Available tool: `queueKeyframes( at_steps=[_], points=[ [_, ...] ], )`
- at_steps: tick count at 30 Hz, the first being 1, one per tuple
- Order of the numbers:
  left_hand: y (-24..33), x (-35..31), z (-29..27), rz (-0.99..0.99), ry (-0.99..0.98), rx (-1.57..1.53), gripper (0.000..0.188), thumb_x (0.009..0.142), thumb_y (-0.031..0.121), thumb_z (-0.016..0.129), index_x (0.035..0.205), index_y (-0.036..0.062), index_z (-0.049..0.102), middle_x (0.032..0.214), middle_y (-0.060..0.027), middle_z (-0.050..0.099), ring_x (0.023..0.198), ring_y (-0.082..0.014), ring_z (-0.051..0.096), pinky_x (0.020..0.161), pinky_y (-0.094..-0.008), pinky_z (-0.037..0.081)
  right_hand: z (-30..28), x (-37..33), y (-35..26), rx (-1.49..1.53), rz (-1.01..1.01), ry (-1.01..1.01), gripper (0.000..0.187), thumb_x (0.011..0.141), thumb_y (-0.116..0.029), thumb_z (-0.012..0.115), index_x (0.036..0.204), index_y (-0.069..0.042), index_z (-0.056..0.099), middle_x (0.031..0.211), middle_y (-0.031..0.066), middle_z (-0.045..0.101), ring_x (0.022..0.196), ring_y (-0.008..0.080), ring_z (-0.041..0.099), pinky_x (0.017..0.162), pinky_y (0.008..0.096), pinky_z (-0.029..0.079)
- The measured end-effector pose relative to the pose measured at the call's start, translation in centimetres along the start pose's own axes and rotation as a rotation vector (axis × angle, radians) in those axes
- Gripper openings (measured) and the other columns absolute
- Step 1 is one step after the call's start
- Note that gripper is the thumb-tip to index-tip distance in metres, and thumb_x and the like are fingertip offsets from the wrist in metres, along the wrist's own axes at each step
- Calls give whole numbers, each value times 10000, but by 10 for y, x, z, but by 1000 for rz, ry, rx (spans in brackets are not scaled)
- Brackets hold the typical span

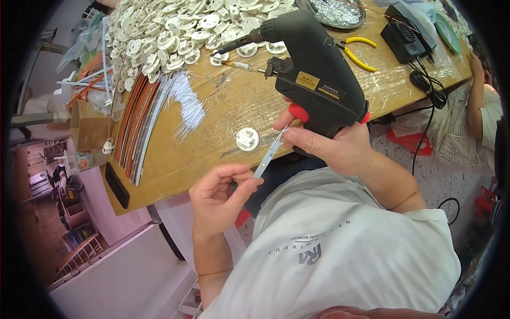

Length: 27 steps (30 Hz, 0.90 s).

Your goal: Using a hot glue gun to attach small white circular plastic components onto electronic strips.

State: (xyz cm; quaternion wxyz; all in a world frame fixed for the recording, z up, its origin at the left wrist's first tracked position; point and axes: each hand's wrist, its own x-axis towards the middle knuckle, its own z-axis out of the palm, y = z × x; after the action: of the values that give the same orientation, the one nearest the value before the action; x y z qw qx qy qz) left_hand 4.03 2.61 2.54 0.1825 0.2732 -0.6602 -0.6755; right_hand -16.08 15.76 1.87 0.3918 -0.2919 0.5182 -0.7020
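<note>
At the table's left side, a brown paper bag (85,125) stands near the edge, with a black slab (117,185) lying at the near left corner of the table (228,98). Next comes a fan of long orange and silver strips (139,127), side by side. White discs (180,32) heap up behind them, and a loose bundle of thin white wires (190,111) lies just right of the fan.

The left hand (218,199) is raised at the near edge, thumb and fingers pinching the lower end of a short strip (267,159). That strip slants up between the two hands, with thin leads at its upper end. A single disc (247,139) lies on the table just left of it.

The soldering gun (319,69) points left, its tip over the table near the heap. The right hand (342,149) wraps its grip, while thumb and forefinger close on the leads.

Beyond the gun are a tray (363,16) of silvery bits, yellow-handled cutters (361,50) and a black box (405,42) with a coiled cord. Another person's arm (476,90) rests at the far right edge.
</note>
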Motion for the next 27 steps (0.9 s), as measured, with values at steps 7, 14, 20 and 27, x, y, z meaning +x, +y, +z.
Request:
queueKeyframes(
  at_steps=[7,14,20,27],
  points=[
    [-13,-1,-4,22,-80,57,276,855,-84,724,1112,-96,627,919,-166,726,830,-175,713,776,-278,582,-1,-4,4,-4,39,-26,407,906,17,698,1272,46,523,967,84,686,800,112,643,698,255,555],
    [-3,3,18,32,-97,-6,310,817,-86,764,1114,-75,679,924,-78,725,839,-109,656,771,-236,521,13,-12,10,131,119,-70,136,867,32,702,985,-22,663,878,-18,664,786,48,623,696,238,535],
    [-14,9,28,146,9,43,209,806,-91,762,1007,-55,715,884,-104,724,737,-122,648,683,-237,513,13,-16,16,42,80,-74,143,853,45,701,977,-10,658,864,-8,668,795,49,624,700,240,533],
    [-25,4,35,303,97,100,132,808,-113,729,913,-45,687,819,-99,691,692,-133,619,637,-244,486,7,-22,20,25,113,-103,187,888,46,658,1068,17,615,912,52,668,813,101,634,696,254,534]
  ],
)
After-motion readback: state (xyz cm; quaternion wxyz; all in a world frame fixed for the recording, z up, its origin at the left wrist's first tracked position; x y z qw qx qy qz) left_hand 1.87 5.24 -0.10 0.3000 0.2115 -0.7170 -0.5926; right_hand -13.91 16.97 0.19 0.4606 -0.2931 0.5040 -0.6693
